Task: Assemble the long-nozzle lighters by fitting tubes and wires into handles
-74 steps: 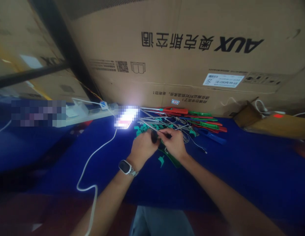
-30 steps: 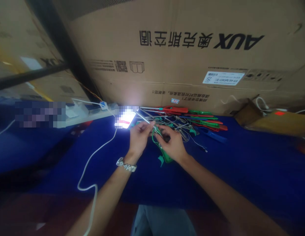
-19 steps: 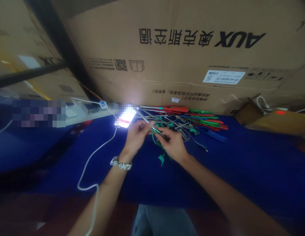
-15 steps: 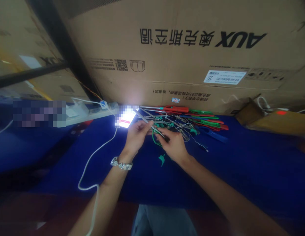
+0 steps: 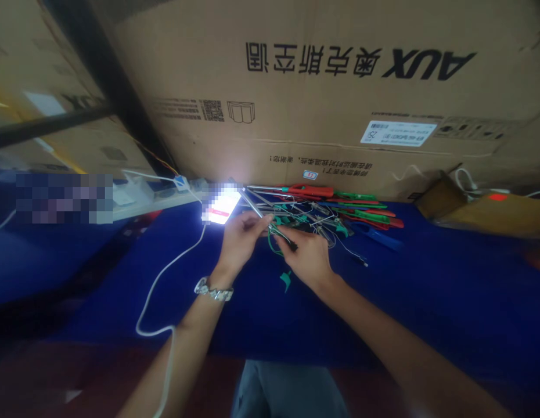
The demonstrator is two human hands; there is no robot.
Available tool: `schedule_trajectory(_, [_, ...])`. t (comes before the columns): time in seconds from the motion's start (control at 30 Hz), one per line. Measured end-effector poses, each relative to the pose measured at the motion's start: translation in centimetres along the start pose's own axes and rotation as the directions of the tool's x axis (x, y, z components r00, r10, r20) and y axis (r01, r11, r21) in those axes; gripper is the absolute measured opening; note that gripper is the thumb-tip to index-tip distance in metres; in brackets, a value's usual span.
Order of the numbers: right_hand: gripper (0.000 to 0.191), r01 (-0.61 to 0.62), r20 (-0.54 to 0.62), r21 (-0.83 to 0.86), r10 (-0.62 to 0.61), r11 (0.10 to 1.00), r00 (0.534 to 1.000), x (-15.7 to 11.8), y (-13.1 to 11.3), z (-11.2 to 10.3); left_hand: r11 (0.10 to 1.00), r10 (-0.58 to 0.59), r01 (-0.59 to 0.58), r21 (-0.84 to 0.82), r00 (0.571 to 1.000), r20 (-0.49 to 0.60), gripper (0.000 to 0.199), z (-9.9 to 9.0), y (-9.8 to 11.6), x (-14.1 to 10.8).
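Between my hands is a thin metal tube [image 5: 254, 203] with a green part and dark wires at its lower end. My left hand [image 5: 241, 239] pinches it near the middle. The fingers of my right hand [image 5: 308, 255] close on its lower end. Beyond my hands lies a pile of lighter parts, among them a red lighter body [image 5: 313, 191], a blue one [image 5: 381, 237], metal tubes and thin wires. A small green trigger piece [image 5: 285, 281] rests on the blue cloth [image 5: 252, 325] nearer to me.
A lit phone screen [image 5: 224, 206] lies just beyond my left hand. Its white cable [image 5: 159, 278] crosses the cloth and my left forearm. A large cardboard box [image 5: 313, 133] stands behind, with a power strip [image 5: 161, 200] at left and an open carton [image 5: 492, 215] at right.
The view has shifted slightly. The tube's far end shows a little more clearly beside the phone, while both hands keep nearly the same grip and place.
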State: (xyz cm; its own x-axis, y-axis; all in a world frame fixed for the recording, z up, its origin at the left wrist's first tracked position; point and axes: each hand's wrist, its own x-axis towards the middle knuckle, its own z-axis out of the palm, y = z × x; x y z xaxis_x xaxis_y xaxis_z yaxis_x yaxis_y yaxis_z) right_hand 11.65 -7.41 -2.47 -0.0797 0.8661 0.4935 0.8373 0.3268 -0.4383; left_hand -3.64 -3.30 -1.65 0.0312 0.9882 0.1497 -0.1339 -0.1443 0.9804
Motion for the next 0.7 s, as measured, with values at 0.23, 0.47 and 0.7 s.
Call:
schedule_trajectory(0.23, [0.021,-0.083,-0.037,0.206,0.093,0.975,0.995,0.3,-0.4,-0.3,0.999,0.040,-0.041,-0.013,0.998,-0.054,0.029,0.7,0.0,-0.3])
schedule_trajectory(0.47, [0.027,-0.074,0.060,0.399,0.054,0.914,0.997,1.0,0.9,-0.9,0.997,0.050,-0.059,-0.049,0.985,-0.167,0.028,0.6,-0.3,0.0])
schedule_trajectory(0.7, [0.035,-0.107,0.212,0.477,0.004,0.872,0.977,1.0,3.0,-1.7,0.990,0.112,-0.132,-0.050,0.951,-0.287,0.026,-0.1,-0.9,0.6])
